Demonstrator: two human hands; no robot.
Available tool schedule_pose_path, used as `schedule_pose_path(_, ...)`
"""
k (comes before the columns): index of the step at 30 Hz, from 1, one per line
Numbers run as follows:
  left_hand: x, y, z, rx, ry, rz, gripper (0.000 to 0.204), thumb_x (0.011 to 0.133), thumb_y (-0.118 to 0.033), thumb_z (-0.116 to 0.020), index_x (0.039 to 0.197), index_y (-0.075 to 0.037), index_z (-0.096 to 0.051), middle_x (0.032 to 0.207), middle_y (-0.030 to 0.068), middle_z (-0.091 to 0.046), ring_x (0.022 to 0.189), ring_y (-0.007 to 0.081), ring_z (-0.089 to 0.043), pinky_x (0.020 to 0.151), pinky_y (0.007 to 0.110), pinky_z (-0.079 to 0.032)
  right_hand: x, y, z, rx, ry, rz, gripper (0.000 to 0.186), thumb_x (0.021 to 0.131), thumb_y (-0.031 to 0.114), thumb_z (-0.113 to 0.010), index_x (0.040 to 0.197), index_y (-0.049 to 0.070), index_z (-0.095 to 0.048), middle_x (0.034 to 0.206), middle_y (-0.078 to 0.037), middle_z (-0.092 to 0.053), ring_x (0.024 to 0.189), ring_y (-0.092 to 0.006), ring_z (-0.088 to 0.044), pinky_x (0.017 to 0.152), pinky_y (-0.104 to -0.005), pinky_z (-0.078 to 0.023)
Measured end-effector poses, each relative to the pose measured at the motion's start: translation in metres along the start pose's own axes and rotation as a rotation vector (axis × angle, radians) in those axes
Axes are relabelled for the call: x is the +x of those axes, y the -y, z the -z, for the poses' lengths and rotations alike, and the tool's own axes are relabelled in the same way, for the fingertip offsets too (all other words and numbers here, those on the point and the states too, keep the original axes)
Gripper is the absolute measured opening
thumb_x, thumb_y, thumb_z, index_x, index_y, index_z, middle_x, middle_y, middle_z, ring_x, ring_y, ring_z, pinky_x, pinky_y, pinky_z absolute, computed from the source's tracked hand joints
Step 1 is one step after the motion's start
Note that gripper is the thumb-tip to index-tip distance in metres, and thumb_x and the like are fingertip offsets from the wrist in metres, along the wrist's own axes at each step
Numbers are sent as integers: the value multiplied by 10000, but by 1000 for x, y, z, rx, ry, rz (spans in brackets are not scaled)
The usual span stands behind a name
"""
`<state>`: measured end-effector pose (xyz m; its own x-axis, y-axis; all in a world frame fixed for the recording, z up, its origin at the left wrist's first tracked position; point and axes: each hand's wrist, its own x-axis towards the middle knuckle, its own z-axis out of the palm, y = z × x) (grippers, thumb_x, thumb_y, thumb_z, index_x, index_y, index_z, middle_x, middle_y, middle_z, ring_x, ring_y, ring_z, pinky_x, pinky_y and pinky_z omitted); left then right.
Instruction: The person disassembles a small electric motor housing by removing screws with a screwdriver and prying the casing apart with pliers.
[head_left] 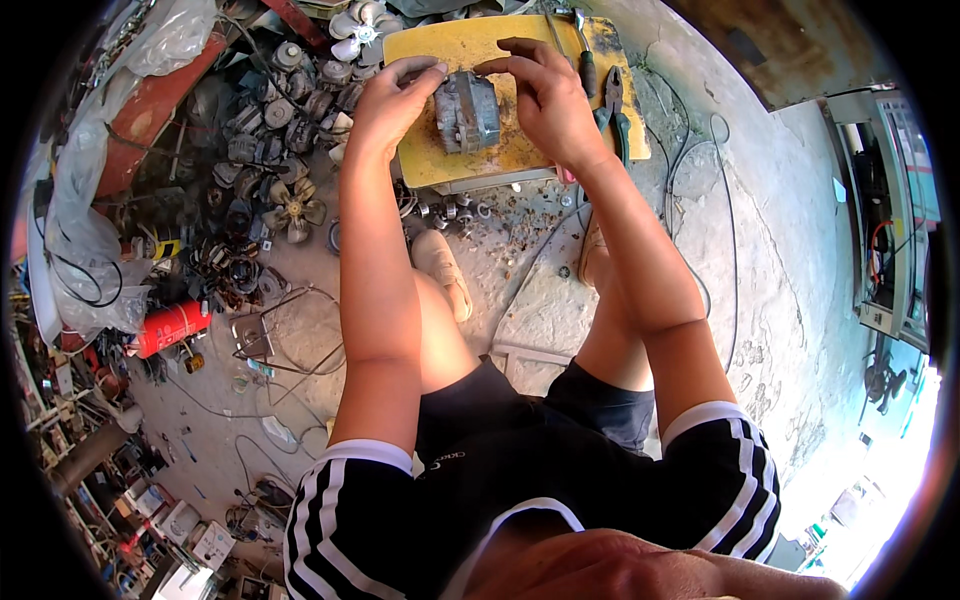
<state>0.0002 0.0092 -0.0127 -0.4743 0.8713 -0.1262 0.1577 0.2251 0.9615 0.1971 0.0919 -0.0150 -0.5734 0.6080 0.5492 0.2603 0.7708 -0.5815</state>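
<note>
A grey, block-shaped electric motor [467, 112] with a brownish band across it sits on a worn yellow board [420, 165]. My left hand [397, 103] is at its left upper corner, thumb and fingers drawn together; whatever they may pinch is too small to make out. On the other side, my right hand [553, 103] hovers by the motor's upper right edge. Its index finger stretches toward the motor and another finger reaches out above, with nothing seen between them. Right of that hand lie pliers [613, 100] with dark green handles and a dark-handled tool [587, 72].
Many used motors [290, 100] and fan blades [295, 210] are heaped on the left, near a red cylinder [172, 328]. Small metal rings [450, 210] lie on the floor below the board. Cables [735, 240] run along the right, toward an open-sided cabinet [880, 210].
</note>
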Motion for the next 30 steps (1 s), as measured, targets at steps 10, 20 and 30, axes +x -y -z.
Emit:
schedule_pose_path(10, 2, 5, 3, -10, -51, -30, 453, 857, -349, -759, 1150, -10, -687, 1056, 77, -701, 986, 160, -630, 884, 294, -471, 3, 1, 2, 90, -40, -80, 327, 871, 48, -541, 1100, 187, -729, 1163, -117, -651, 1059, -333, -617, 949, -423, -465)
schedule_pose_path(20, -11, -12, 11, -36, 64, 7, 435, 847, -352, -775, 1146, -45, -700, 1086, 51, -697, 1059, 145, -613, 964, 292, -422, 5, 3, 3, 162, 141, -243, 232, 971, 224, -597, 1141, 117, -713, 1137, -128, -642, 1080, -277, -614, 935, -358, -470)
schedule_pose_path(30, -7, -8, 9, -52, 77, 17, 400, 847, -339, -767, 1132, -64, -712, 1095, 42, -698, 1066, 145, -612, 958, 295, -426, 5, -1, 3, 230, 122, -178, 244, 956, 103, -550, 1146, 91, -703, 1169, -119, -652, 1144, -259, -598, 1016, -344, -435)
